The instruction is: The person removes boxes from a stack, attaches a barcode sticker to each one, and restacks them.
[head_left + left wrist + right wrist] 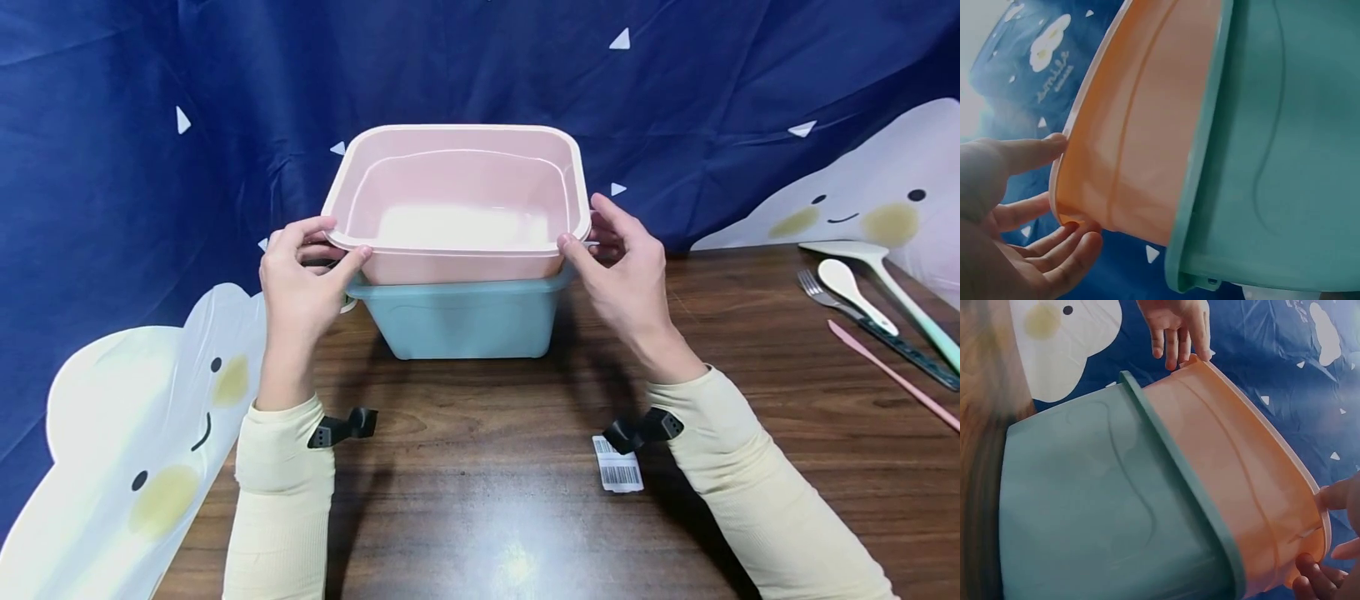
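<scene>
A pink plastic basin (465, 268) sits partly inside a teal basin (465, 321), its rim raised well above the teal one. At the pink rim's near left corner, my left hand (300, 279) grips with the thumb on top and the fingers around the side. My right hand (626, 271) holds the near right corner in the same manner. In the left wrist view, the left hand's fingers (1072, 250) lie under the pink rim. From the right wrist view, both hands are seen at the pink basin's (1229, 469) rim. The teal basin stands on the wooden table.
At the right lie a fork (862, 312), a white spoon (855, 292), a pale green-handled utensil (900, 283) and a pink stick-like utensil (892, 371). A barcode label (618, 464) is on the table (465, 483). Behind hangs a blue cloth (465, 67) with cloud figures.
</scene>
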The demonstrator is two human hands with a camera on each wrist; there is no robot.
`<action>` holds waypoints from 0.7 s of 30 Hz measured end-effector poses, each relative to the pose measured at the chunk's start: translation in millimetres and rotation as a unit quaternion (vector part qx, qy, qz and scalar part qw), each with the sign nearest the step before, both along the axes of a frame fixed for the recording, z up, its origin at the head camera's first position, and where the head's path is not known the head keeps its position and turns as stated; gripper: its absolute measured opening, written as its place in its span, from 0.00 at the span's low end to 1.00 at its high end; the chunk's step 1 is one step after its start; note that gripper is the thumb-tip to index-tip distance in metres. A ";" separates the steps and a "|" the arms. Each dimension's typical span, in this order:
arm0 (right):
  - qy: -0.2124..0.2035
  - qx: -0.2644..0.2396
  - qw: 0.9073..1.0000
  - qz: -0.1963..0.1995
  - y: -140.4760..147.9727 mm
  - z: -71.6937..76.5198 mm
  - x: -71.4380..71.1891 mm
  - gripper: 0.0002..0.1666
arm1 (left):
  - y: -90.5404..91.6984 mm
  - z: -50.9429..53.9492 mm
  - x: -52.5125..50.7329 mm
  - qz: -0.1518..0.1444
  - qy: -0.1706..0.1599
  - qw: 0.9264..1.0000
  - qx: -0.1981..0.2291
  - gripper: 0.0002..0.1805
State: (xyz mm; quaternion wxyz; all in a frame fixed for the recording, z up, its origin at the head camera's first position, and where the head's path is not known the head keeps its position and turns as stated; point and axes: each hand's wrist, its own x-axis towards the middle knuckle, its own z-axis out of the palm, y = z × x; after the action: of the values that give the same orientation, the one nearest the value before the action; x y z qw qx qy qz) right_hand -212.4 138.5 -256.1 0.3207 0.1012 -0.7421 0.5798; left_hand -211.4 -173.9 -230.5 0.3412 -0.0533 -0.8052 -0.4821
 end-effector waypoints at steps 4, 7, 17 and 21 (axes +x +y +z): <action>0.034 -0.011 0.999 -0.004 1.2 5.7 5.0 0.35 | 3.1 4.7 4.9 -0.018 0.040 0.999 0.032 0.28; 0.059 -0.021 0.998 -0.009 1.5 10.5 10.1 0.35 | 6.6 8.8 9.7 -0.037 0.074 0.995 0.059 0.28; 0.131 -0.087 0.987 -0.006 21.9 30.9 27.3 0.31 | 24.9 17.1 29.2 -0.113 0.147 0.981 0.064 0.31; 0.118 -0.132 0.984 0.005 36.8 36.1 30.9 0.29 | 37.5 15.1 31.7 -0.166 0.142 0.974 0.064 0.31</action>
State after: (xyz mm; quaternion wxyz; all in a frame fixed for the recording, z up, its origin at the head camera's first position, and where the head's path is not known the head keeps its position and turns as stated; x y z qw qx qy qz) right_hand -181.4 175.3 -220.1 0.4142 0.1295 -0.6157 0.6577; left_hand -179.8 -136.5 -215.4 0.3700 -0.2328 -0.6958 -0.5699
